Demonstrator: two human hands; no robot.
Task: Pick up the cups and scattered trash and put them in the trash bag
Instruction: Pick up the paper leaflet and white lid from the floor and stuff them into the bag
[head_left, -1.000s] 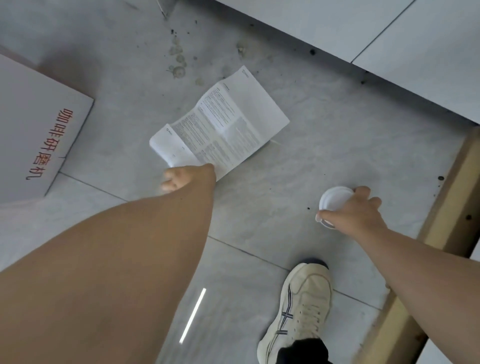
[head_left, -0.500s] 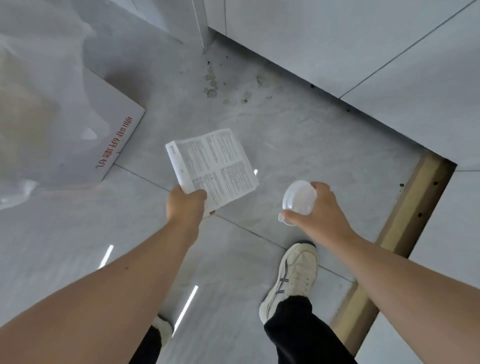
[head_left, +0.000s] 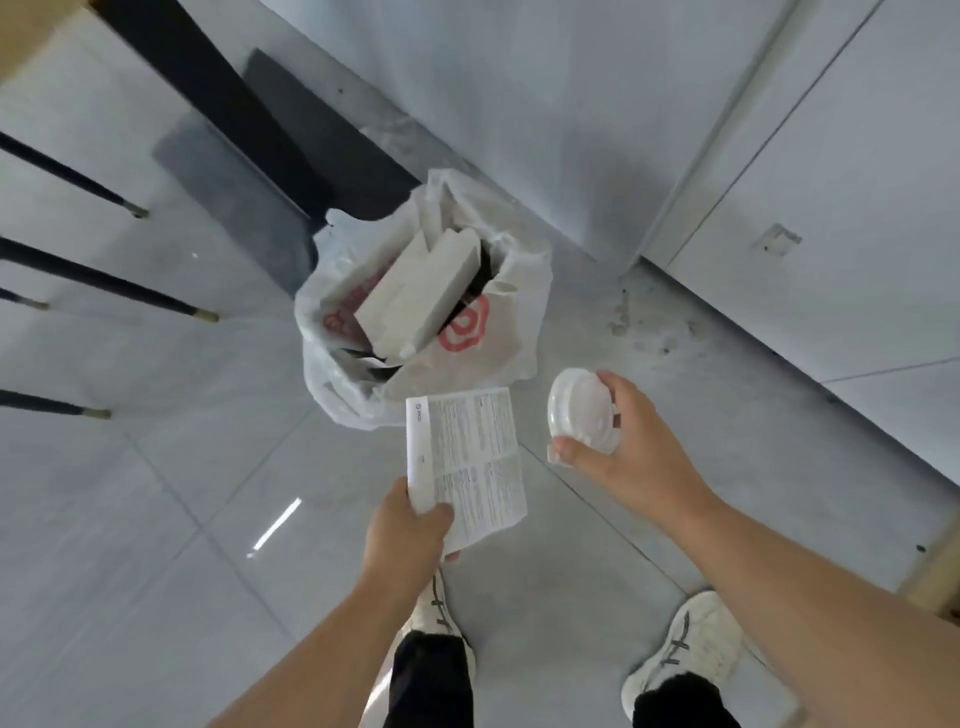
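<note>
A white plastic trash bag (head_left: 514, 280) with a red logo stands open on the floor ahead, holding white foam blocks and dark scraps. My left hand (head_left: 405, 535) grips a folded printed paper sheet (head_left: 467, 462) by its lower corner, just in front of the bag's near rim. My right hand (head_left: 623, 457) holds a white plastic cup lid (head_left: 582, 410), to the right of the paper and below the bag's right side.
Black chair legs (head_left: 104, 283) stand at the left, and a dark table base (head_left: 249, 130) sits behind the bag. A white wall and cabinet fronts (head_left: 779, 182) run along the right. A wooden strip (head_left: 935, 571) lies at the far right. My two white shoes (head_left: 691, 644) are below.
My left hand lifted the paper off the floor and my right hand raised the lid. I turned and stepped away from the cardboard box; the trash bag came into view ahead.
</note>
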